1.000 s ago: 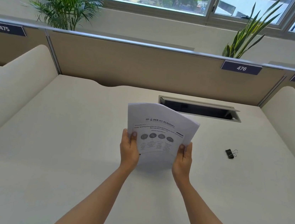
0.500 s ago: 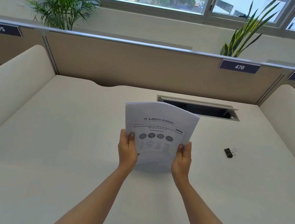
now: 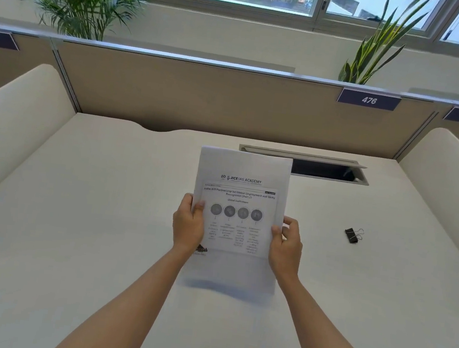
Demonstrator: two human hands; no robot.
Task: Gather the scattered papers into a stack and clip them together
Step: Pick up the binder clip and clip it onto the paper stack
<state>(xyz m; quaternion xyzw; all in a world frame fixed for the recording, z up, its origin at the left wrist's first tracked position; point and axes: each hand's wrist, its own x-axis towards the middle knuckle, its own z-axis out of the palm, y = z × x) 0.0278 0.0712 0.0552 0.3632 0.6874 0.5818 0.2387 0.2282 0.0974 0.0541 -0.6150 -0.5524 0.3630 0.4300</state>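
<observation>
A stack of white printed papers (image 3: 242,187) is held over the middle of the cream desk (image 3: 87,214), lying nearly flat with the printed page facing me. My left hand (image 3: 187,225) grips the stack's left edge, thumb on top. My right hand (image 3: 286,244) holds the right edge with its fingers loosely curled. A black binder clip (image 3: 352,235) lies on the desk to the right of the papers, apart from both hands.
An open cable slot (image 3: 324,169) is cut into the desk behind the papers. A tan partition (image 3: 203,98) with number plates runs along the back, and padded dividers (image 3: 17,124) stand at both sides. Potted plants stand behind the partition.
The papers have tilted down from upright to nearly flat and squared up. Both hands stay on the side edges, and the clip has not moved.
</observation>
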